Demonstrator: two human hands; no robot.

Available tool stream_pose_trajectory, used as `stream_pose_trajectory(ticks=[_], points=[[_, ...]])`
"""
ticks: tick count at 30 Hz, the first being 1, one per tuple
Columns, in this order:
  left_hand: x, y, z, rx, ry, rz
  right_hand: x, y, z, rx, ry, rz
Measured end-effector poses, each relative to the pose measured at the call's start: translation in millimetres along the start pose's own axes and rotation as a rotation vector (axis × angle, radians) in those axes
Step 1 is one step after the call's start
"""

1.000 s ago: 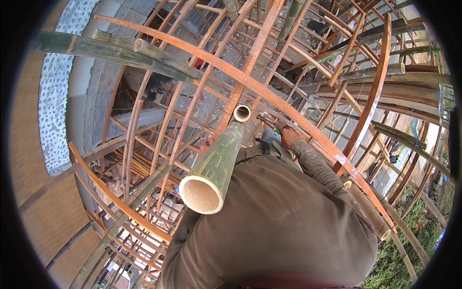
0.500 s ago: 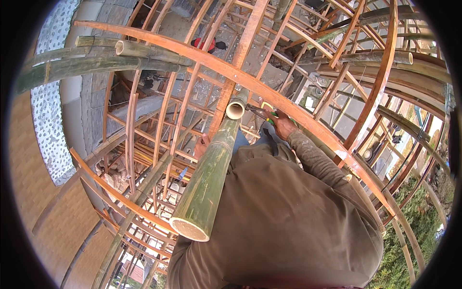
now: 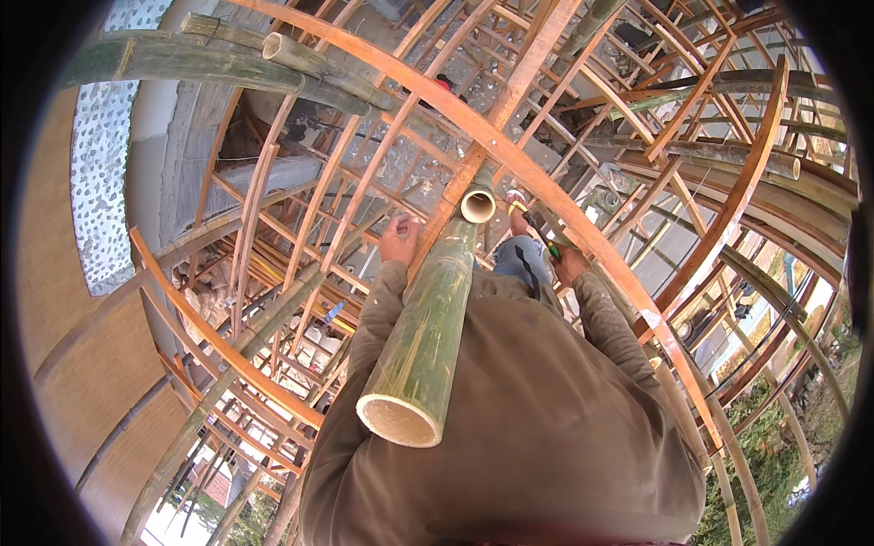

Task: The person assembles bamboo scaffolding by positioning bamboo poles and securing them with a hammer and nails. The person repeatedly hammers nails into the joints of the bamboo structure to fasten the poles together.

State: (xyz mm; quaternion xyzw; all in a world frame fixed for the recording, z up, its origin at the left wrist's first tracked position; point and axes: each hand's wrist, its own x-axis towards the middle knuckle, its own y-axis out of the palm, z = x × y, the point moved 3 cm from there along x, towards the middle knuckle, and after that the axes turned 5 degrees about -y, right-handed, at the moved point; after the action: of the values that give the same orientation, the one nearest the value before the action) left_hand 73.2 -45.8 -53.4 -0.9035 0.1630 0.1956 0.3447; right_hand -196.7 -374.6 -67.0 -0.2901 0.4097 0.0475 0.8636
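My right hand (image 3: 572, 264) is closed around pincers (image 3: 550, 242) with green and dark handles, beside the long reddish timber (image 3: 564, 205). On the other side of a thick green bamboo pole (image 3: 423, 337), my left hand (image 3: 399, 240) is raised with its fingers curled together. Whether anything small is between those fingers is too unclear to tell. The pole's cut end faces me, over my left arm and chest. A thinner bamboo pole's open end (image 3: 478, 207) shows just beyond it, close to a wooden beam (image 3: 473, 164) crossing the timber.
Wooden slats and bamboo poles form an open lattice, with ground far below. My jeans-clad leg (image 3: 525, 262) and foot (image 3: 517, 202) show between my hands. Bamboo lengths (image 3: 319, 62) lie at upper left, near a spotted metal sheet (image 3: 102, 182). Greenery (image 3: 774, 491) is lower right.
My left hand has come up from behind the bamboo pole into fuller view. The right hand has drawn the pincers away from the thinner bamboo end, and their handles have come together. The view has shifted.
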Motion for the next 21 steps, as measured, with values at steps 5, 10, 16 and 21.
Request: stream_pose_trajectory(ticks=[5, 10, 16, 21], points=[[51.2, 31.6, -81.9, -0.093, 0.177, 0.116, -2.7, -2.8, -17.9, -0.108, 0.083, -0.061], [66.8, 48.7, -117.8, 0.160, 0.222, 0.334, -16.5, 3.9, -35.0, -0.106, 0.119, -0.063], [88.3, 54.8, -102.0, 0.227, 0.243, 0.416, -18.4, 20.0, -63.7, -0.132, 0.149, -0.081], [109.0, 66.4, -61.3, 0.014, 0.307, 0.347, -7.9, 28.5, -88.1, -0.191, 0.133, -0.202]])
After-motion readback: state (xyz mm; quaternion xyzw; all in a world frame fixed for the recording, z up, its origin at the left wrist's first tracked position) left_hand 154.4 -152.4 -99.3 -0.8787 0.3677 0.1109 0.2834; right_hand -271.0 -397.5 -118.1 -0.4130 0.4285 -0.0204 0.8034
